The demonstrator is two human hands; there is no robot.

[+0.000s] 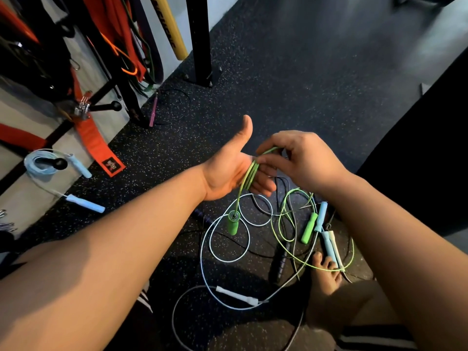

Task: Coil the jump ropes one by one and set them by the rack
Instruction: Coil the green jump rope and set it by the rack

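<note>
1. Reaching forward, the left hand [228, 171] lies palm up, thumb raised, fingers fairly straight.
2. Loops of the green jump rope [249, 171] drape across its fingers, which are not clenched.
3. The right hand [304, 158] arches over them, fingers curled, pinching those loops.
4. The dangling handle [232, 224] hangs below the left hand; the rope's slack trails over the floor [291, 84].

Speckled rubber floor [291, 84]; orange strap [94, 141] trailing onto it; yellow pole [170, 27] beyond.
</note>
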